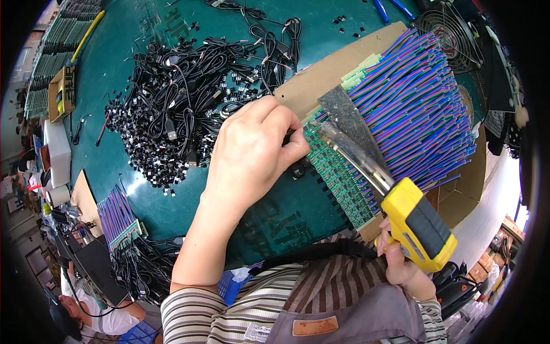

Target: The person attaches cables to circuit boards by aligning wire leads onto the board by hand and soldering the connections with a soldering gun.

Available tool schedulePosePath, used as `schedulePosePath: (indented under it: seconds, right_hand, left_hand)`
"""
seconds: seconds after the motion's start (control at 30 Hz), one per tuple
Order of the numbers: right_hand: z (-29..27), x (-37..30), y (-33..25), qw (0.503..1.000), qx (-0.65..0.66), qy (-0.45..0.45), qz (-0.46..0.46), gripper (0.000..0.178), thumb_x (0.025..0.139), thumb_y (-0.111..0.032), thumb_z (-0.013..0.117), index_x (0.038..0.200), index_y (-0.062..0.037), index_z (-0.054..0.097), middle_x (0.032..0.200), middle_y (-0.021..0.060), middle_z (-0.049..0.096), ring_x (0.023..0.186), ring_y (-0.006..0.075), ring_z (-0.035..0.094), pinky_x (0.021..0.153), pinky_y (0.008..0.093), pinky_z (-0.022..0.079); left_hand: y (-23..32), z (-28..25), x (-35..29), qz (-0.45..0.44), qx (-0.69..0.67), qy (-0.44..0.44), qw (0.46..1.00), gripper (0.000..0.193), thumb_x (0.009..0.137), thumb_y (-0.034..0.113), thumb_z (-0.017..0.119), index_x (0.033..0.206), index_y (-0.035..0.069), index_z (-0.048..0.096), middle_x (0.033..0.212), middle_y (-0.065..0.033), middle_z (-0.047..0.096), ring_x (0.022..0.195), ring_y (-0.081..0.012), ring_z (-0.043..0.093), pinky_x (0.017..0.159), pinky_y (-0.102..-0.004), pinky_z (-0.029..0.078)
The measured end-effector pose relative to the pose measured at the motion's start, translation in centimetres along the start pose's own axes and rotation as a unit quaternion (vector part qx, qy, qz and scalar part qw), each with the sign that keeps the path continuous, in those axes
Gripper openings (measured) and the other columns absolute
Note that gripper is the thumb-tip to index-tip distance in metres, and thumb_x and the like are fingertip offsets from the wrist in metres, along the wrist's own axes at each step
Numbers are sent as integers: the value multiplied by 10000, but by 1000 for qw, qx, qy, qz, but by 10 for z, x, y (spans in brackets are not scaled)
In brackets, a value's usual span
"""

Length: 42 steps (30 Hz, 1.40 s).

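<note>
Green desk (286, 212) carries a heap of black cables (183, 97) far left. Left hand (252, 149) pinches a small black part at the green circuit strip (338, 172); right hand (401, 258) grips a yellow soldering gun (421, 223) over it, beside striped wires (418, 97).

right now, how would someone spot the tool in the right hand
Start at the big fan of blue, purple and green ribbon wires lying on a cardboard sheet at the right of the green table. Just below it, the right hand grips a glue gun. It is the only bright yellow tool here, with a dark grip panel and a clear stick pointing at the green circuit boards.
</note>
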State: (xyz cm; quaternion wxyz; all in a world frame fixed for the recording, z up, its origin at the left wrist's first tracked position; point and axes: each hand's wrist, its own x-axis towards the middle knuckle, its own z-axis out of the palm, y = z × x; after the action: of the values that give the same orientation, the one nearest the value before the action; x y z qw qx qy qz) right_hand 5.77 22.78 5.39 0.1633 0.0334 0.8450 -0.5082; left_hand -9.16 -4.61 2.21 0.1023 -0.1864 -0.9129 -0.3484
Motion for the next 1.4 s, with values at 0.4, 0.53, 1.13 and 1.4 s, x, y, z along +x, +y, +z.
schedulePosePath:
  seconds: [0.4,0.53,1.13,1.4]
  right_hand:
    - [-1,-12,17,950,297,-41,88,772,913,-586,549,1385,-3,371,1362,106,457,663,97,476,602,282,456]
    - [0,-17,20,955,280,-25,97,767,911,-581,554,1388,-5,382,1401,106,444,670,91,483,594,279,457]
    - [-8,-12,21,995,63,-74,-4,534,973,-468,547,1260,-34,429,1161,116,471,719,114,485,610,283,458]
    - [-8,-2,8,996,41,-73,-40,454,982,-406,558,1204,-26,446,1070,121,492,700,124,493,606,277,459]
  left_hand:
    - [0,-1,0,4,2,-8,1000,104,690,8,724,753,24,642,709,-62,582,593,-203,587,543,-310,484]
    - [-4,-8,2,40,-18,-20,999,103,714,6,729,800,28,677,744,-61,600,633,-209,604,560,-315,488]
    - [-11,-22,19,160,9,-134,978,173,662,73,750,804,22,667,740,-68,577,693,-251,596,617,-362,496]
    - [-8,-19,19,165,-4,-131,978,170,661,71,747,787,19,646,724,-75,538,666,-262,574,605,-377,490]
